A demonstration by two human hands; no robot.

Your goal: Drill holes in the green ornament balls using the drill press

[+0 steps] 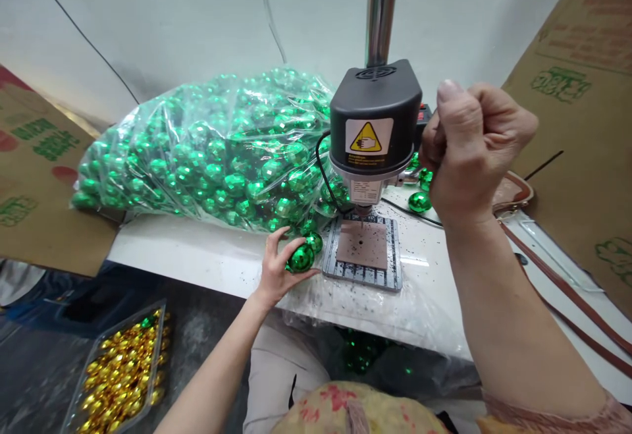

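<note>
My left hand [277,272] is at the front of the white table, its thumb and fingers curled round a shiny green faceted ball [301,259]. A second green ball [315,242] sits right behind that one. To their right stands a small bench drill press [378,106] with a black housing. Its bit points down at a brown square board [348,249] with a dark hole, on a slotted metal base [363,277]. My right hand [476,147] is raised in a fist at the right side of the drill head; whatever it grips is hidden.
A large clear bag [212,157] of green balls lies behind my left hand. Loose green balls [419,201] and a brown strap [567,276] are at the right. Cardboard boxes [553,151] flank the table. A clear tub [160,342] of gold balls stands lower left. Dark shavings surround the base.
</note>
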